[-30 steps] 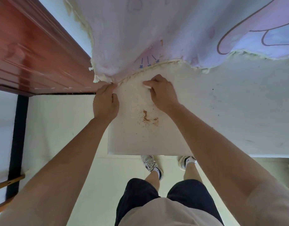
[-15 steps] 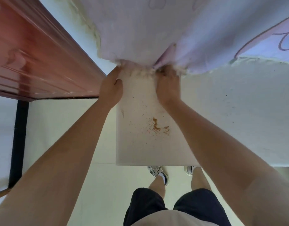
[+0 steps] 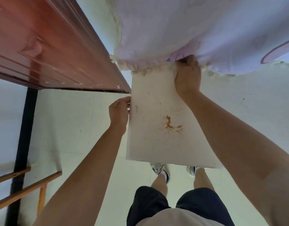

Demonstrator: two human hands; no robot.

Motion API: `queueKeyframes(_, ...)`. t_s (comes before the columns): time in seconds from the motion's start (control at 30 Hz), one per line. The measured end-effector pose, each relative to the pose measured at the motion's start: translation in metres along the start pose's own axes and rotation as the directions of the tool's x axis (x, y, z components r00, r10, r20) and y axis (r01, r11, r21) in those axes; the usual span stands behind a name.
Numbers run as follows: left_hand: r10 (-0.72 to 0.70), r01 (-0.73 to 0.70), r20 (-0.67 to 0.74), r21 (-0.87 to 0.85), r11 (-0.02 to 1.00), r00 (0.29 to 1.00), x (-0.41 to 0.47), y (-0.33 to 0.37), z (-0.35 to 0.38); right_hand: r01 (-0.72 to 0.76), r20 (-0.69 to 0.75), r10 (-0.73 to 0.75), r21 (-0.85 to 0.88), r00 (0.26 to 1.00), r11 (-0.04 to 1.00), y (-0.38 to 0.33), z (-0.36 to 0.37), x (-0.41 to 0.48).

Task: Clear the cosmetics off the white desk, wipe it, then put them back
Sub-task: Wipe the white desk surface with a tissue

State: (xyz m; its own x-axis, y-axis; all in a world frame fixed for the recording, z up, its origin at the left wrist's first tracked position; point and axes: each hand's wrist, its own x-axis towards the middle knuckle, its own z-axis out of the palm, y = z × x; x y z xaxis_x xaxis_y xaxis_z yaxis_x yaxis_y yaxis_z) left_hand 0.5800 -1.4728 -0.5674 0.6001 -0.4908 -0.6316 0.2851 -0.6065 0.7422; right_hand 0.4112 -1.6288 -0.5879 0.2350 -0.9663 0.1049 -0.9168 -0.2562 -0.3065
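Note:
The white desk [image 3: 248, 111] fills the right half of the head view. An orange crumbly stain [image 3: 170, 124] and small specks lie on its bare left part. A lilac cloth [image 3: 197, 30] with a frayed cream hem is bunched over the far side of the desk. My right hand [image 3: 187, 75] grips that hem, with its fingertips hidden under the fabric. My left hand [image 3: 119, 111] is at the desk's left edge, its fingers curled against the edge. No cosmetics are in view.
A red-brown wooden door [image 3: 42, 43] stands open at the left, close to the desk's far left corner. A black post [image 3: 23, 136] and wooden rungs [image 3: 26, 190] are at lower left. My legs and shoes [image 3: 160, 170] stand on the pale tiled floor below the desk's near edge.
My left hand has let go of the cloth hem and dropped back to the desk's left edge. My right hand has pushed the hem farther back, baring more desk.

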Motion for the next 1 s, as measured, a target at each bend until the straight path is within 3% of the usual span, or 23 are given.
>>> queueKeyframes(0.07,-0.048,0.049,0.045,-0.025,0.998,0.998,-0.002,-0.001,-0.009,0.028,0.064,-0.026,-0.033,0.998,0.999,-0.033,0.006,0.002)
queueKeyframes(0.17,-0.149,0.151,0.079,-0.019,0.988,0.986,0.003,-0.004,-0.025,0.284,0.19,-0.27,-0.052,0.944,0.957,-0.076,0.014,-0.032)
queueKeyframes(0.23,-0.172,0.174,0.089,-0.015,0.985,0.981,0.004,-0.007,-0.031,0.471,0.256,-0.457,0.007,0.852,0.882,-0.1,0.012,-0.064)
queueKeyframes(0.3,-0.182,0.184,0.03,-0.041,0.982,0.983,0.003,-0.01,-0.033,0.607,0.392,-0.593,0.104,0.704,0.788,-0.106,0.008,-0.085)
queueKeyframes(0.33,-0.189,0.188,-0.02,-0.045,0.981,0.982,0.003,-0.012,-0.035,0.61,0.418,-0.613,0.162,0.67,0.776,-0.101,0.008,-0.089)
queueKeyframes(0.37,-0.197,0.194,-0.064,-0.049,0.98,0.978,0.003,-0.015,-0.037,0.564,0.4,-0.601,0.221,0.692,0.796,-0.092,0.004,-0.088)
queueKeyframes(0.47,-0.243,0.237,-0.101,-0.068,0.969,0.965,0.004,-0.023,-0.042,0.313,0.26,-0.406,0.333,0.876,0.889,-0.055,-0.008,-0.065)
queueKeyframes(0.53,-0.26,0.256,-0.064,-0.07,0.964,0.963,-0.001,-0.025,-0.04,0.138,0.187,-0.197,0.289,0.962,0.947,-0.025,-0.019,-0.04)
queueKeyframes(0.63,-0.252,0.253,0.012,-0.065,0.965,0.968,-0.012,-0.027,-0.037,-0.024,0.136,0.001,0.166,0.991,0.986,-0.002,-0.019,-0.021)
queueKeyframes(0.73,-0.227,0.235,0.121,-0.054,0.97,0.966,-0.023,-0.024,-0.035,0.12,0.197,-0.134,0.082,0.971,0.989,-0.026,-0.006,-0.049)
queueKeyframes(0.87,-0.213,0.224,0.15,-0.062,0.973,0.966,-0.026,-0.023,-0.037,0.384,0.295,-0.431,0.204,0.853,0.9,-0.06,-0.007,-0.114)
queueKeyframes(0.93,-0.225,0.236,0.141,-0.065,0.97,0.964,-0.026,-0.023,-0.037,0.402,0.361,-0.507,0.329,0.783,0.854,-0.056,-0.015,-0.128)
queueKeyframes(1.0,-0.225,0.233,0.114,-0.063,0.97,0.968,-0.026,-0.024,-0.035,0.258,0.415,-0.45,0.441,0.791,0.86,-0.041,-0.031,-0.121)
